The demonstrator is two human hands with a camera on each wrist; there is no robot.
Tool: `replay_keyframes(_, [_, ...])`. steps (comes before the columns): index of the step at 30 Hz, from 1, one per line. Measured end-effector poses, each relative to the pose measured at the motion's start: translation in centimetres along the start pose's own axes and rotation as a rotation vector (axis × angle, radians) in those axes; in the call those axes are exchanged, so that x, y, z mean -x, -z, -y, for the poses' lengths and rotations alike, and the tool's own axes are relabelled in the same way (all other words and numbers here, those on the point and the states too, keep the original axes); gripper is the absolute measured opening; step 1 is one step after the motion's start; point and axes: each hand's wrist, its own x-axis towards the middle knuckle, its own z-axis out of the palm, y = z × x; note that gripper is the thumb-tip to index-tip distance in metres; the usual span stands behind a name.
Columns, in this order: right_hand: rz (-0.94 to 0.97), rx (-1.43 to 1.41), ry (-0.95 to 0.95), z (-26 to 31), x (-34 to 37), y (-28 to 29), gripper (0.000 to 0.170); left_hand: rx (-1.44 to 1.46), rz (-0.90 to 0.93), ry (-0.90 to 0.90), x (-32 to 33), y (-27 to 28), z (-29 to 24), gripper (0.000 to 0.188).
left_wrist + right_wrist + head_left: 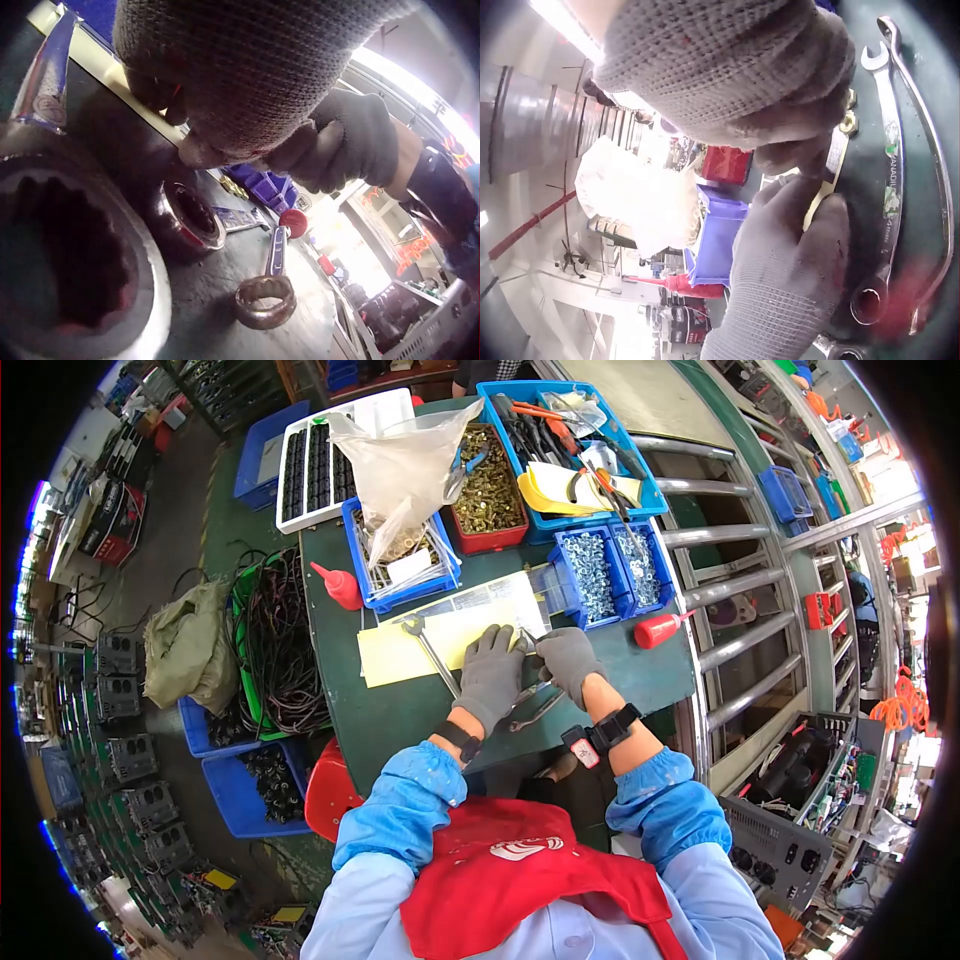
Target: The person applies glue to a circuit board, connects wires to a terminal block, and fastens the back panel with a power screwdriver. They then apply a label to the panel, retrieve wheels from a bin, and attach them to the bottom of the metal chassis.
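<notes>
Both hands wear grey knit gloves and meet over the front of the green table. My left hand (490,675) has its fingers bent, with the thumb toward the right hand. My right hand (572,660) has curled fingers, tips right at the left fingertips. A small light metal piece (789,177) shows between the fingertips, mostly hidden by the gloves. Left of the hands a large combination wrench (432,650) lies across a yellow sheet (385,657). Nearer the body lie a smaller combination wrench (891,157) and a bent ring wrench (934,150). Brass nuts (848,122) sit beside the right fingers.
Blue bins of small metal fasteners (590,575) stand beyond the right hand. Behind are a red bin of brass parts (490,538) and a blue tool crate (640,495). Red squeeze bottles (658,631) flank the work area. A roller conveyor (745,588) runs along the right.
</notes>
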Motion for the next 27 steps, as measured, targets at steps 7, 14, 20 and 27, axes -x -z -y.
replay_keyframes(7, [-0.151,-0.765,0.023,-1.2,1.0,1.3,0.023,-0.009,0.032,0.004,0.0,0.5,-0.1,0.042])
replay_keyframes(14, [-0.403,-0.665,0.238,1.6,11.7,5.4,0.027,0.254,0.045,0.12,-1.9,2.5,-0.7,0.026])
replay_keyframes(20, [-0.48,-0.623,0.24,-3.4,20.2,5.0,0.026,1.388,0.29,0.252,-3.5,9.6,-9.5,0.034])
replay_keyframes(27, [-0.603,-0.706,0.229,-12.1,29.5,5.2,0.026,1.192,0.554,0.037,-1.0,7.6,-22.2,0.029])
